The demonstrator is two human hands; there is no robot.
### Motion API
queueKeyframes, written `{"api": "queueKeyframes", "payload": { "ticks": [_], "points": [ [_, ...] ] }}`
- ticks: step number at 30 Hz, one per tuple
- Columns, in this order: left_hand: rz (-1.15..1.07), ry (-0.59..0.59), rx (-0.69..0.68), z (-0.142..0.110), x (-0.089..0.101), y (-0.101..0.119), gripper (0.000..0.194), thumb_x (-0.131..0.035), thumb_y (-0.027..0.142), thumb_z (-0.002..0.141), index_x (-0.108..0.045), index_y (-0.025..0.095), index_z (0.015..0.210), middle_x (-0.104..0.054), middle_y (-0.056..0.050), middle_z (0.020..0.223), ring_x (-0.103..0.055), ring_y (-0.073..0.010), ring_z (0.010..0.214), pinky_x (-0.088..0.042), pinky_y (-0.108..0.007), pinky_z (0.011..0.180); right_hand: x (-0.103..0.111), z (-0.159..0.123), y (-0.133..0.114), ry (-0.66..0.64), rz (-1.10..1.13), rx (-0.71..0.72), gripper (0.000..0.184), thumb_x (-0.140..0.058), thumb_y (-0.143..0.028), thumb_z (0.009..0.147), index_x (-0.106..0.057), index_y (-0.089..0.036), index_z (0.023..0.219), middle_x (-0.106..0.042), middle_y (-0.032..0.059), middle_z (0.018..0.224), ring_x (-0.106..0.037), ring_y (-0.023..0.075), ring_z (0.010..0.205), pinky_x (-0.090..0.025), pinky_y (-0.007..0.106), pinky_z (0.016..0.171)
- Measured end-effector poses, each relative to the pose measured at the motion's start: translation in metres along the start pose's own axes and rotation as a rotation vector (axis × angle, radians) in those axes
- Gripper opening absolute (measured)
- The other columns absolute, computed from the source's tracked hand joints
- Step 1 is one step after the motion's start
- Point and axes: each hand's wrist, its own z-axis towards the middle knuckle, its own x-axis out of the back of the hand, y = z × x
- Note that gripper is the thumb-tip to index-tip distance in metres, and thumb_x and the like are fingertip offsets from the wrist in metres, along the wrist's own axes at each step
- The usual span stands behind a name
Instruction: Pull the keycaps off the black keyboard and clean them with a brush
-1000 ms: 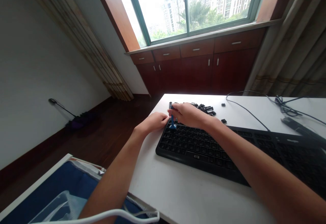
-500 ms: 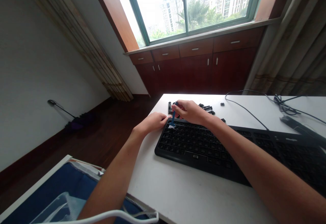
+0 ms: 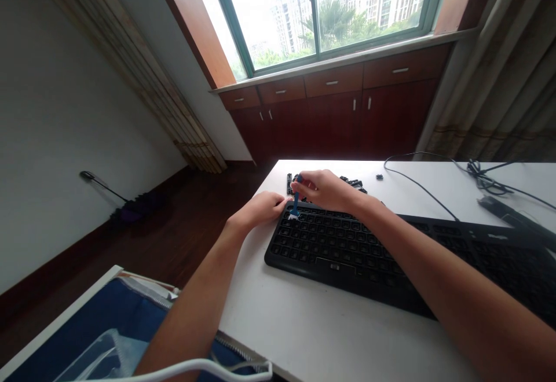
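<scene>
A black keyboard [image 3: 339, 240] with its keycaps off lies across the white table. My right hand [image 3: 321, 190] is closed around the handle of a small blue brush [image 3: 296, 204]. The white bristles touch the key sockets near the keyboard's upper left corner. At that same corner my left hand [image 3: 264, 207] grips the keyboard's edge, thumb towards the top. Loose black keycaps [image 3: 354, 184] lie behind the keyboard, some of them hidden by my right hand.
A black cable [image 3: 428, 191] runs from the keyboard to a tangled bundle [image 3: 482, 176] at the right. Near it lies a dark flat object [image 3: 506, 211]. A blue fabric-lined basket [image 3: 52, 347] with a white frame stands at the lower left. Red-brown cabinets [image 3: 334, 121] line the window wall.
Almost nothing differs. The brush in my right hand has shifted very slightly at the same corner, and my left hand keeps its place.
</scene>
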Motion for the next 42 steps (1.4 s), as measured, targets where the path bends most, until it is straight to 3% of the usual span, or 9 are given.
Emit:
{"api": "queueKeyframes", "payload": {
  "ticks": [3, 6, 10, 14, 18, 24, 31, 36, 42],
  "points": [
    [-0.013, 0.003, -0.007, -0.003, 0.004, -0.004, 0.055, -0.038, 0.050, 0.100, -0.065, 0.016, 0.067, -0.065, -0.005, 0.065, -0.048, -0.0150, 0.059, -0.026, -0.028, 0.058, 0.003, 0.001, -0.018, -0.031, -0.087, 0.037, 0.028, -0.056, -0.035, 0.097, -0.067, -0.015, 0.080, -0.071, 0.0050, 0.074, -0.055, 0.0120, 0.063, -0.036, 0.024, 0.059],
    [-0.025, 0.015, -0.008, -0.009, 0.008, -0.009, 0.053, -0.040, 0.048, 0.100, -0.067, 0.014, 0.069, -0.067, -0.007, 0.069, -0.048, -0.0155, 0.060, -0.027, -0.029, 0.058, 0.014, 0.009, -0.044, -0.144, -0.176, 0.054, 0.029, -0.056, -0.036, 0.097, -0.068, -0.016, 0.078, -0.071, 0.0048, 0.075, -0.056, 0.0117, 0.062, -0.036, 0.024, 0.058],
    [-0.035, 0.030, -0.023, -0.016, 0.012, -0.013, 0.058, -0.039, 0.051, 0.102, -0.070, 0.014, 0.071, -0.068, -0.008, 0.069, -0.048, -0.0154, 0.060, -0.027, -0.029, 0.058, 0.034, 0.028, -0.070, -0.318, -0.215, -0.142, 0.030, -0.055, -0.038, 0.096, -0.071, -0.019, 0.077, -0.074, 0.0041, 0.078, -0.059, 0.0128, 0.062, -0.038, 0.024, 0.055],
    [-0.033, 0.046, -0.036, -0.019, 0.013, -0.015, 0.066, -0.033, 0.059, 0.102, -0.073, 0.015, 0.073, -0.068, -0.007, 0.069, -0.046, -0.0149, 0.058, -0.026, -0.029, 0.059, 0.049, 0.036, -0.078, -0.314, -0.260, -0.313, 0.027, -0.057, -0.037, 0.094, -0.073, -0.019, 0.082, -0.075, 0.0070, 0.084, -0.065, 0.0160, 0.069, -0.042, 0.026, 0.058],
    [-0.035, 0.056, -0.041, -0.017, 0.010, -0.017, 0.066, -0.035, 0.060, 0.101, -0.076, 0.015, 0.076, -0.071, -0.009, 0.074, -0.049, -0.0160, 0.061, -0.028, -0.029, 0.060, 0.056, 0.028, -0.086, -0.391, -0.338, -0.444, 0.023, -0.060, -0.034, 0.091, -0.074, -0.016, 0.086, -0.074, 0.0106, 0.087, -0.066, 0.0190, 0.071, -0.044, 0.028, 0.060],
    [-0.049, 0.037, -0.032, -0.015, 0.010, -0.017, 0.065, -0.036, 0.060, 0.101, -0.077, 0.016, 0.076, -0.074, -0.010, 0.076, -0.056, -0.0189, 0.065, -0.033, -0.029, 0.063, 0.060, 0.022, -0.105, -0.405, -0.511, -0.510, 0.026, -0.061, -0.032, 0.088, -0.075, -0.016, 0.103, -0.074, 0.0136, 0.093, -0.066, 0.0223, 0.069, -0.044, 0.030, 0.057],
    [-0.065, 0.030, -0.037, -0.012, 0.008, -0.008, 0.060, -0.038, 0.056, 0.101, -0.074, 0.016, 0.074, -0.074, -0.009, 0.077, -0.056, -0.0191, 0.068, -0.034, -0.029, 0.064, 0.049, 0.022, -0.106, -0.475, -0.554, -0.566, 0.033, -0.060, -0.031, 0.085, -0.076, -0.016, 0.110, -0.074, 0.0164, 0.103, -0.069, 0.0260, 0.077, -0.048, 0.032, 0.061],
    [-0.068, 0.025, -0.021, -0.009, 0.006, -0.007, 0.053, -0.042, 0.048, 0.100, -0.070, 0.014, 0.070, -0.070, -0.008, 0.070, -0.053, -0.0178, 0.064, -0.032, -0.030, 0.063, 0.039, 0.025, -0.098, -0.528, -0.529, -0.422, 0.025, -0.057, -0.024, 0.086, -0.076, -0.016, 0.099, -0.074, 0.0129, 0.090, -0.068, 0.0232, 0.072, -0.045, 0.031, 0.061],
    [-0.109, 0.007, -0.003, -0.008, 0.006, -0.005, 0.050, -0.045, 0.047, 0.099, -0.065, 0.014, 0.066, -0.067, -0.007, 0.068, -0.051, -0.0171, 0.064, -0.031, -0.030, 0.062, 0.036, 0.028, -0.083, -0.476, -0.475, -0.355, 0.018, -0.059, -0.023, 0.084, -0.075, -0.016, 0.086, -0.073, 0.0131, 0.082, -0.067, 0.0232, 0.066, -0.042, 0.031, 0.056]
  ]
}}
